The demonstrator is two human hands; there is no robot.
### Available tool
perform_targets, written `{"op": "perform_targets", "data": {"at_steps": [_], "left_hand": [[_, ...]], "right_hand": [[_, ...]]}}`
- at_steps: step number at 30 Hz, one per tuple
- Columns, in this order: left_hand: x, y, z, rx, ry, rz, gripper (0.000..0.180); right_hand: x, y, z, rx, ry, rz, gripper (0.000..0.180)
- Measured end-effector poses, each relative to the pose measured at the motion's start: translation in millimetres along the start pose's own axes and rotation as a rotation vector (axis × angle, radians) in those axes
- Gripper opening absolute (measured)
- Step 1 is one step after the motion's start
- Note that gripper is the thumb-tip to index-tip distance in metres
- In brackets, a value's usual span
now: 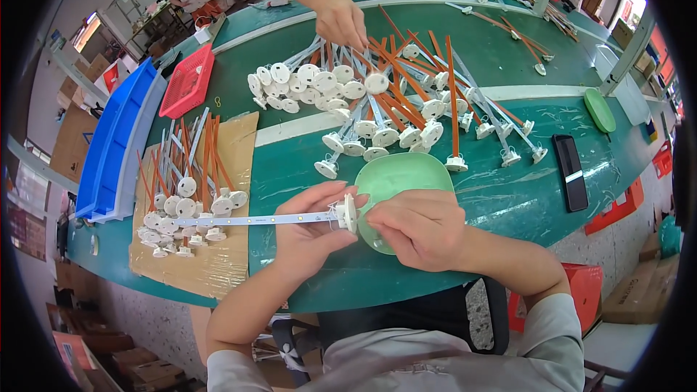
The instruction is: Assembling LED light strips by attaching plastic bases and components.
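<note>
My left hand (305, 243) is closed around the round white end cap (348, 213) of an LED strip (247, 221). The pale strip sticks out leftward past my wrist, its small yellowish LEDs facing up. My right hand (425, 229) is pinched shut just right of the cap, over a light green bowl (406, 167). Its fingertips hide whatever they may hold. Behind the bowl lies a large heap of similar strips with white caps (381, 134), some strips orange-brown on one face. More capped strips (185, 207) lie on cardboard to my left.
A co-worker's hand (341, 22) reaches into the heap from across the table. A blue bin (120, 138) and a red basket (187, 81) stand at the left. A phone (571, 173) and a small green dish (600, 110) lie at the right. A white strip crosses the green table.
</note>
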State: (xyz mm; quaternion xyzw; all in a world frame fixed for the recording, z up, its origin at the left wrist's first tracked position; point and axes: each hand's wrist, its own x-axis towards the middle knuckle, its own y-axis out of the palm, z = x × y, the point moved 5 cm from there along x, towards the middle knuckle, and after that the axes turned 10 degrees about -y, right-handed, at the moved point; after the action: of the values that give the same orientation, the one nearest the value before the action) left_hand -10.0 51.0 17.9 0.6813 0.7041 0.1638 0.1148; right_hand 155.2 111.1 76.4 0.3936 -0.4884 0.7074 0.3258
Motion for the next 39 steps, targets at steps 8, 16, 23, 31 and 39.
{"op": "perform_targets", "data": {"at_steps": [8, 16, 23, 31, 39], "left_hand": [[2, 5, 0, 0.038, -0.006, 0.002, 0.067], [0, 9, -2, 0.116, -0.022, 0.008, 0.064], [3, 9, 0, 0.098, -0.068, 0.008, 0.063], [-2, 1, 1, 0.109, -0.076, 0.071, 0.066], [-3, 6, 0, 0.085, -0.067, 0.065, 0.067]], "right_hand": [[-2, 2, 2, 0.001, -0.045, 0.023, 0.022], [0, 3, 11, -0.088, -0.088, 0.085, 0.028], [3, 4, 10, -0.065, -0.076, 0.068, 0.027], [0, 2, 3, 0.089, -0.03, 0.056, 0.023], [0, -1, 5, 0.045, -0.093, 0.068, 0.025]]}}
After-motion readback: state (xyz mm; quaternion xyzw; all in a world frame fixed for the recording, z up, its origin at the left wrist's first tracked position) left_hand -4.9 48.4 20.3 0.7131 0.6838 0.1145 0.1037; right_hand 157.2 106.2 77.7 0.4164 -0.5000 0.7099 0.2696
